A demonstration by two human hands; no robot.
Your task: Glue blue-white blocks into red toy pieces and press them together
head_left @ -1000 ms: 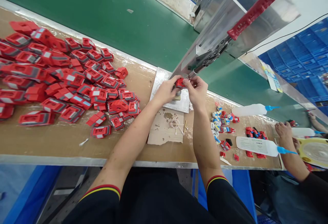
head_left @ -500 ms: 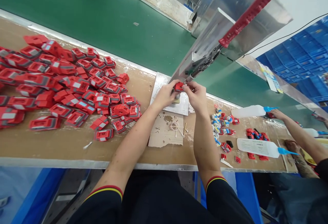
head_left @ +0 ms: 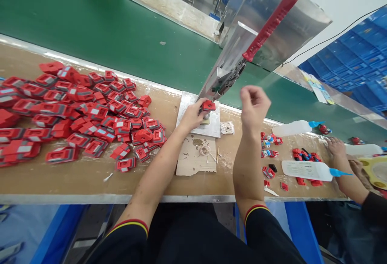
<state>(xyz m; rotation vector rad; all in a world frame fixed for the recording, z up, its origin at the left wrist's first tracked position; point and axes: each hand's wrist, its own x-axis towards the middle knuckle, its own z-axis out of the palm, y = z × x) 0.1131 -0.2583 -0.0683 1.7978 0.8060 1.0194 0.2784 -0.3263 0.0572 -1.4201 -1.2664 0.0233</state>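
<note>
My left hand (head_left: 193, 115) is closed on a small red plastic toy part (head_left: 208, 105), holding it over a small post on the metal base plate (head_left: 215, 125). Behind that part rises a metal toggle clamp (head_left: 231, 79) with a long red handle (head_left: 269, 29), tilted up to the right. My right hand (head_left: 255, 104) is raised to the right of the plate, below the handle and apart from it. Its fingers are curled in, and whatever they may hold is hidden.
Many red and grey toy parts (head_left: 96, 111) are heaped at left. A torn cardboard piece (head_left: 193, 163) with cotton swabs lies in front of the plate. Small coloured parts, white bottles (head_left: 305, 170) and a co-worker's hand (head_left: 336, 147) are at right. A green belt (head_left: 133, 34) runs behind.
My right hand has left the red toy part and moved up and to the right, its fingers now curled. My left hand still holds the part. The co-worker's hand has shifted.
</note>
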